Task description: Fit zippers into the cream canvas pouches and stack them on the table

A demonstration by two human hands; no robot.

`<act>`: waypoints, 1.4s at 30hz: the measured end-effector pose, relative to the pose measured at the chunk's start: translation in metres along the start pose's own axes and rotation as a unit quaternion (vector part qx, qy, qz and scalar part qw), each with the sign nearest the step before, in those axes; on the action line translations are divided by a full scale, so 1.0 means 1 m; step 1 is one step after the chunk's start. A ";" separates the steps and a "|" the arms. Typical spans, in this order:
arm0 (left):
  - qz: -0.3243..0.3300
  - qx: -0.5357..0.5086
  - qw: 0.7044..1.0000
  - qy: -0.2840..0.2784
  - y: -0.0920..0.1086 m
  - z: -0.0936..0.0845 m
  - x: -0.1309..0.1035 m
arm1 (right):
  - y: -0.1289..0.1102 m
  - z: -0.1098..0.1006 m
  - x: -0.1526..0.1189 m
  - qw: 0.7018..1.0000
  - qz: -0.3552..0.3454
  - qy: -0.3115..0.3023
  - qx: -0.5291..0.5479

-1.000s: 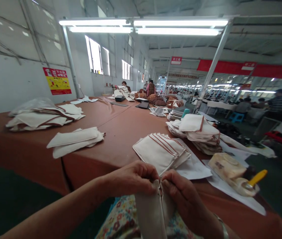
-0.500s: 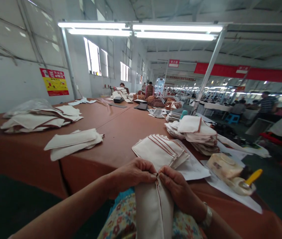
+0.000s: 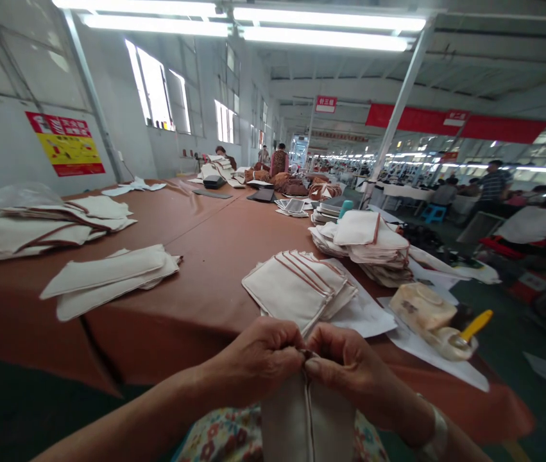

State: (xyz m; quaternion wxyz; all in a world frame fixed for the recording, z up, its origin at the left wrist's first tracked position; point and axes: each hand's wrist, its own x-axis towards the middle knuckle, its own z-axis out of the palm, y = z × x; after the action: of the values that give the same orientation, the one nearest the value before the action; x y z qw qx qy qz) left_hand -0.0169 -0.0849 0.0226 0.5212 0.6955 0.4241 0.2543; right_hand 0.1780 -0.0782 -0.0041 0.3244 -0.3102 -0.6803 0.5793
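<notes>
A cream fabric piece (image 3: 286, 420) with a dark seam down its middle hangs over the floral-clothed lap. My left hand (image 3: 267, 351) pinches its top edge just left of the seam. Close beside it, almost touching, my right hand (image 3: 344, 359) pinches the same edge on the right, thumb on top. Just beyond both hands, a fanned stack of cream pieces with brown edging (image 3: 287, 285) lies at the near edge of the brown table (image 3: 215, 240).
Cream pieces (image 3: 109, 273) and a larger pile (image 3: 27, 231) lie at the left. A taller stack (image 3: 359, 231) is at the right, near a container (image 3: 424, 305) and a yellow-handled brush (image 3: 475, 325). People sit and stand in the background.
The view has shifted, so the table items appear further left and the lights higher. Both hands still pinch the fabric, with the fingers curled closer together at the seam.
</notes>
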 end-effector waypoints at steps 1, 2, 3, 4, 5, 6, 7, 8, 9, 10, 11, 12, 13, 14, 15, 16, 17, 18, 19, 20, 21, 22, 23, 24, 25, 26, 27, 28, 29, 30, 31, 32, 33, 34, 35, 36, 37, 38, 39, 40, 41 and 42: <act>-0.003 0.007 1.000 0.001 -0.002 0.000 0.003 | 0.001 -0.003 0.001 1.000 0.007 0.001 0.001; -0.004 0.010 1.000 0.000 -0.004 -0.001 0.006 | 0.003 -0.006 0.001 1.000 0.013 0.007 0.000; -0.005 0.010 1.000 -0.003 -0.007 -0.002 0.009 | 0.005 -0.008 0.002 1.000 0.018 0.018 0.000; -0.007 0.007 1.000 -0.009 -0.009 -0.002 0.012 | 0.007 -0.009 0.002 0.999 0.022 0.028 -0.001; -0.011 0.001 1.000 -0.017 -0.011 -0.003 0.015 | 0.010 -0.010 0.002 0.999 0.024 0.038 -0.003; -0.016 -0.005 1.000 -0.026 -0.013 -0.004 0.018 | 0.012 -0.010 0.001 0.999 0.026 0.046 -0.009; -0.019 -0.011 0.999 -0.035 -0.015 -0.004 0.020 | 0.014 -0.010 0.001 0.998 0.027 0.054 -0.015; -0.021 -0.014 0.999 -0.040 -0.016 -0.005 0.022 | 0.015 -0.009 0.000 0.997 0.029 0.064 -0.023; -0.021 -0.015 0.999 -0.042 -0.017 -0.006 0.024 | 0.017 -0.009 -0.001 0.996 0.030 0.073 -0.032; -0.022 -0.014 0.999 -0.041 -0.018 -0.006 0.026 | 0.018 -0.008 -0.002 0.995 0.031 0.084 -0.042; -0.025 -0.009 0.999 -0.039 -0.019 -0.006 0.028 | 0.019 -0.008 -0.002 0.994 0.031 0.094 -0.049; -0.030 -0.003 0.999 -0.038 -0.020 -0.005 0.029 | 0.019 -0.007 -0.002 0.993 0.033 0.103 -0.054; -0.037 0.004 0.999 -0.037 -0.020 -0.005 0.030 | 0.020 -0.007 -0.002 0.992 0.035 0.110 -0.057; -0.045 0.011 0.998 -0.037 -0.021 -0.004 0.031 | 0.021 -0.006 -0.002 0.991 0.036 0.115 -0.058; -0.051 0.017 0.998 -0.036 -0.022 -0.003 0.031 | 0.023 -0.005 -0.001 0.991 0.038 0.119 -0.056; -0.054 0.023 0.998 -0.034 -0.022 -0.002 0.031 | 0.024 -0.005 0.000 0.990 0.038 0.122 -0.053; -0.053 0.026 0.998 -0.030 -0.023 -0.001 0.031 | 0.026 -0.004 0.000 0.991 0.036 0.122 -0.048; -0.051 0.027 0.998 -0.026 -0.024 0.000 0.030 | 0.028 -0.004 0.000 0.991 0.033 0.121 -0.041; -0.050 0.022 0.998 -0.024 -0.025 0.001 0.030 | 0.029 -0.003 0.000 0.992 0.026 0.117 -0.032; -0.051 0.009 0.998 -0.026 -0.026 0.001 0.028 | 0.031 -0.003 -0.001 0.993 0.015 0.112 -0.023; -0.055 -0.015 0.998 -0.032 -0.027 0.001 0.027 | 0.032 -0.004 -0.002 0.994 0.000 0.104 -0.017; -0.059 -0.050 0.996 -0.043 -0.029 0.001 0.025 | 0.032 -0.004 -0.004 0.995 -0.019 0.092 -0.020; -0.067 -0.093 0.992 -0.055 -0.030 0.001 0.023 | 0.032 -0.004 -0.006 0.995 -0.044 0.078 -0.032; -0.075 -0.141 0.985 -0.064 -0.031 0.001 0.021 | 0.031 -0.004 -0.008 0.994 -0.070 0.063 -0.053; -0.081 -0.188 0.976 -0.069 -0.032 0.001 0.018 | 0.030 -0.005 -0.009 0.991 -0.098 0.048 -0.079; -0.088 -0.228 0.967 -0.070 -0.033 0.001 0.016 | 0.030 -0.005 -0.011 0.986 -0.125 0.038 -0.107; -0.094 -0.262 0.958 -0.068 -0.034 0.002 0.014 | 0.029 -0.005 -0.012 0.979 -0.151 0.030 -0.134; -0.100 -0.287 0.950 -0.066 -0.035 0.003 0.012 | 0.028 -0.005 -0.013 0.971 -0.174 0.029 -0.160; -0.105 -0.304 0.945 -0.065 -0.036 0.004 0.011 | 0.028 -0.005 -0.014 0.962 -0.196 0.032 -0.187; -0.107 -0.313 0.941 -0.065 -0.037 0.005 0.010 | 0.029 -0.005 -0.014 0.949 -0.219 0.035 -0.222; -0.110 -0.317 0.940 -0.066 -0.038 0.006 0.010 | 0.029 -0.005 -0.015 0.932 -0.244 0.036 -0.265; -0.111 -0.317 0.940 -0.066 -0.039 0.007 0.010 | 0.030 -0.005 -0.016 0.910 -0.270 0.034 -0.312; -0.110 -0.314 0.941 -0.067 -0.040 0.009 0.010 | 0.032 -0.005 -0.017 0.886 -0.296 0.026 -0.357; -0.106 -0.306 0.944 -0.067 -0.040 0.010 0.010 | 0.033 -0.006 -0.019 0.863 -0.316 0.016 -0.393; -0.095 -0.293 0.949 -0.066 -0.041 0.010 0.010 | 0.034 -0.005 -0.021 0.849 -0.329 0.003 -0.413; -0.076 -0.275 0.956 -0.066 -0.040 0.011 0.009 | 0.036 -0.005 -0.024 0.849 -0.331 -0.008 -0.412; -0.051 -0.254 0.964 -0.063 -0.039 0.011 0.008 | 0.036 -0.004 -0.027 0.864 -0.320 -0.009 -0.389; -0.027 -0.228 0.972 -0.059 -0.037 0.011 0.006 | 0.036 -0.003 -0.030 0.891 -0.293 0.007 -0.347; -0.006 -0.200 0.978 -0.054 -0.035 0.011 0.005 | 0.036 -0.002 -0.033 0.922 -0.254 0.035 -0.290; 0.007 -0.173 0.984 -0.050 -0.032 0.011 0.003 | 0.035 0.000 -0.034 0.950 -0.206 0.066 -0.226; 0.012 -0.150 0.988 -0.047 -0.029 0.011 0.001 | 0.033 0.001 -0.035 0.969 -0.155 0.089 -0.169; 0.011 -0.130 0.990 -0.045 -0.027 0.010 0.000 | 0.031 0.001 -0.035 0.981 -0.110 0.100 -0.126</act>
State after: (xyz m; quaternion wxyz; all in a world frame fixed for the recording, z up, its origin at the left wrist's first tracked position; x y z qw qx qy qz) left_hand -0.0178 -0.0879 -0.0060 0.6233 0.6370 0.3559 0.2811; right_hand 0.1991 -0.1028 -0.0379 0.4104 -0.3284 -0.7422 0.4158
